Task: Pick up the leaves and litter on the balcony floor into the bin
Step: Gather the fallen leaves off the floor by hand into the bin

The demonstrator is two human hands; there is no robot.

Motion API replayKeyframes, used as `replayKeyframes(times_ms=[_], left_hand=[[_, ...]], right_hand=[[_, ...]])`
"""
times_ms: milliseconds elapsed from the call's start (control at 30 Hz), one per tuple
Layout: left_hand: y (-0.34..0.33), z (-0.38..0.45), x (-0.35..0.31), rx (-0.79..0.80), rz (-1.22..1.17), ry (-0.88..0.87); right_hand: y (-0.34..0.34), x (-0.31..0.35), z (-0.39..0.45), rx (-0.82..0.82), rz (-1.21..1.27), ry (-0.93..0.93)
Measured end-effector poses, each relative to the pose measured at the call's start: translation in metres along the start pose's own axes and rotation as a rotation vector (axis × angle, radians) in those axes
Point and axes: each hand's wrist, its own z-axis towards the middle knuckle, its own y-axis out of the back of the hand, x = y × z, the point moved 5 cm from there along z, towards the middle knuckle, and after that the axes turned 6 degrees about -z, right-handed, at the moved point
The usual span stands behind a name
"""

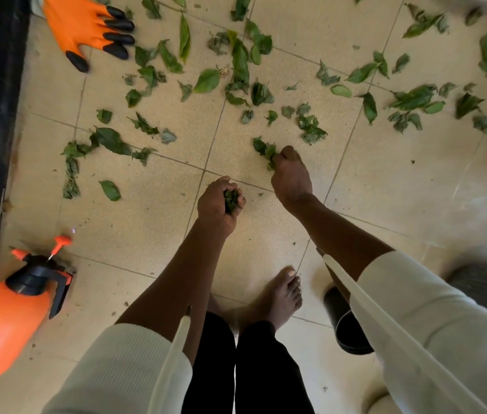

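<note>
At the far left we see an orange spray bottle [3, 318] standing on the tiled floor [385, 180], and above it an orange glove [84, 28] with black fingertips lying flat. Green leaves [206, 80] are scattered across the tiles from the glove's side over to the right edge, so we judge the gathering to be well short of done. Nearer the middle, our left hand [217, 206] has its fingers curled round a small wad of collected leaves [231, 201]. To its right, our right hand [290, 177] pinches a leaf cluster [264, 150] at the floor between thumb and fingers. Low on the right, partly hidden behind the right sleeve [433, 324], sits a dark round bin [342, 321]. Next, we reckon, both handfuls need carrying back to that bin and releasing over its mouth.
</note>
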Motion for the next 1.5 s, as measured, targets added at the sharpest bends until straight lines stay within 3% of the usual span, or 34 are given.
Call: replayKeyframes(times_ms=[200, 367, 600, 767, 933, 1333, 1500], left_hand=[[-0.002, -0.002, -0.002, -0.003, 0.010, -0.001], [0.010, 0.005, -0.008, -0.021, 0.028, -0.012], [0.018, 0.006, -0.006, -0.030, 0.041, -0.004], [0.013, 0.006, -0.006, -0.023, 0.042, -0.013], [0.010, 0.003, -0.003, -0.024, 0.035, -0.001], [0.004, 0.003, -0.001, -0.007, 0.042, 0.005], [0.004, 0.001, -0.008, -0.014, 0.051, 0.004]], right_hand=[[0.001, 0.027, 0.021, 0.057, -0.014, 0.112], [-0.013, 0.034, 0.024, 0.080, -0.269, 0.146], [-0.017, 0.033, 0.007, 0.105, -0.483, 0.372], [-0.016, 0.029, -0.003, 0.115, -0.331, 0.287], [0.014, 0.011, 0.003, 0.019, 0.043, -0.069], [0.005, -0.006, 0.028, 0.161, -0.385, 0.212], [0.011, -0.016, 0.018, 0.161, -0.257, 0.121]])
